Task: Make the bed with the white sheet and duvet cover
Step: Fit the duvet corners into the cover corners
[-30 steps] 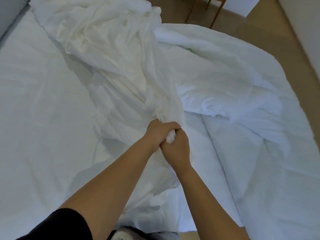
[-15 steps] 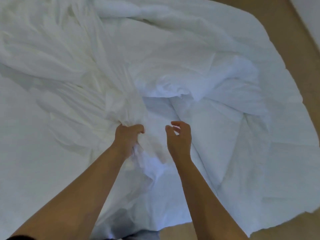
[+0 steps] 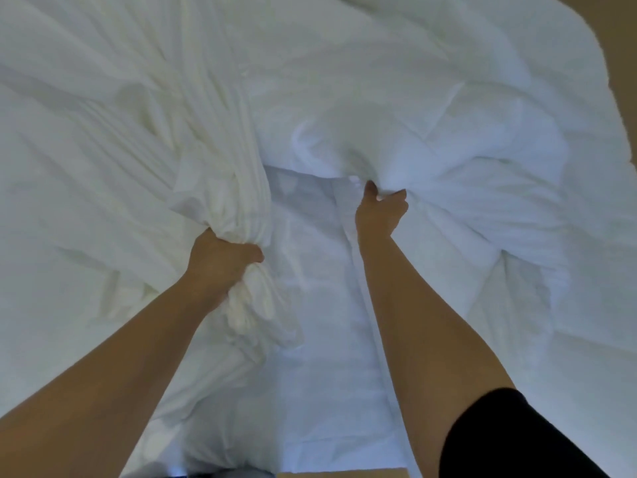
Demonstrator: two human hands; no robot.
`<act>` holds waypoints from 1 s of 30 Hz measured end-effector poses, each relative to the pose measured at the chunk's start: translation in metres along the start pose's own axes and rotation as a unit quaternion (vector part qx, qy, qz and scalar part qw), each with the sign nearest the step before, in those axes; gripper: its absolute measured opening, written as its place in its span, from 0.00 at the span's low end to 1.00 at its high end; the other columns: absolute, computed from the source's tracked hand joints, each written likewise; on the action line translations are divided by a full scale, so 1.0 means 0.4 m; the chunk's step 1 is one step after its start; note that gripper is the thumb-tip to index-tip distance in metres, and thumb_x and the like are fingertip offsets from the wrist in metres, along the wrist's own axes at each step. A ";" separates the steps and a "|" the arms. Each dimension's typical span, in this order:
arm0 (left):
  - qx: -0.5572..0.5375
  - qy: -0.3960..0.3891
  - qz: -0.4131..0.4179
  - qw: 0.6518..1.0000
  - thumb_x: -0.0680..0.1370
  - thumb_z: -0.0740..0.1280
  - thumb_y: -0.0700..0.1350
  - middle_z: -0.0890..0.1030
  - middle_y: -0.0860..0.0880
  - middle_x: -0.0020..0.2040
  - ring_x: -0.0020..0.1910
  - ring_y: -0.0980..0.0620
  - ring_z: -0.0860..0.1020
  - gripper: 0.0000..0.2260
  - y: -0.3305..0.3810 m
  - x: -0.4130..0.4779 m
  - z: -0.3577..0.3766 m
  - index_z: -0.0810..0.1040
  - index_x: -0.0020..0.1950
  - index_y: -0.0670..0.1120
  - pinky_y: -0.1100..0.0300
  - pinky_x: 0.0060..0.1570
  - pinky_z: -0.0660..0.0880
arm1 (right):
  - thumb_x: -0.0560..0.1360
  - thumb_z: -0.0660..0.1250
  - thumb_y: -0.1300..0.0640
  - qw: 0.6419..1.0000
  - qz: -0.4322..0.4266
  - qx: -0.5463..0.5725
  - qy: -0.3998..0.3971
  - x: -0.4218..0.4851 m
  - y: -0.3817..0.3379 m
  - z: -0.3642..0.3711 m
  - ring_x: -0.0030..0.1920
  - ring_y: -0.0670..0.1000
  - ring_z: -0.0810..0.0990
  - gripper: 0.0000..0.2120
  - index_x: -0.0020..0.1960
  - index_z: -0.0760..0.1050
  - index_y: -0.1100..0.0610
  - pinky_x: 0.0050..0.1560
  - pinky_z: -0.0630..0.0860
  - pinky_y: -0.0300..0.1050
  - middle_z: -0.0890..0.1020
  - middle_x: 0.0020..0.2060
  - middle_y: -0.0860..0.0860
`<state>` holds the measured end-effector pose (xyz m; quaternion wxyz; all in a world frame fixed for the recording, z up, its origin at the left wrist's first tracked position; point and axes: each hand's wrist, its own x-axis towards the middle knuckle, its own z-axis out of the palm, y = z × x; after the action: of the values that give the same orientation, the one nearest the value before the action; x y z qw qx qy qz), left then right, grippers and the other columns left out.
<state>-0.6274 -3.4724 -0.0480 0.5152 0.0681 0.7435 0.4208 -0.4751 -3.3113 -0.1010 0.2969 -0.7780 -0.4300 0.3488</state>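
Two hands: bare, both reaching forward over the bed and well apart from each other.
Grip on the left: the left hand [image 3: 222, 262] has its fingers curled tight round a gathered bunch of thin cream-white cloth [image 3: 213, 160]. A short tail of the bunch hangs below the fist.
Grip on the right: the right hand [image 3: 379, 215] pinches a raised fold of the puffy white duvet [image 3: 448, 143] between thumb and curled fingers.
Cloth position: it fans out in long pleats from the left fist toward the far left of the bed. Whether it is the sheet or the duvet cover cannot be told.
Duvet position: heaped and rumpled across the right half of the bed. A flatter stitched panel of it lies between the two forearms, and its seam runs along the right arm.
Contact between fabrics: the cloth lies just beside the duvet's flat panel and overlaps its left edge.
Surroundings: tan floor [image 3: 620, 46] shows past the bed's far right corner.
Clothing: a black sleeve [image 3: 510, 439] covers the right upper arm.
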 end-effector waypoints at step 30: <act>0.035 0.128 0.069 0.989 0.69 0.71 0.36 0.75 0.56 0.42 0.47 0.48 0.78 0.17 0.112 -0.009 -0.330 0.69 0.39 0.57 0.52 0.51 0.77 | 0.75 0.54 0.61 0.882 -0.093 -0.075 -0.456 -0.278 -0.443 0.190 0.26 0.48 0.74 0.16 0.29 0.68 0.58 0.35 0.67 0.42 0.76 0.21 0.51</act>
<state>-0.7493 -3.5192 0.0010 0.3833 0.0825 0.8109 0.4344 -0.6604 -3.3159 0.0220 0.0399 -0.5093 -0.6130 0.6028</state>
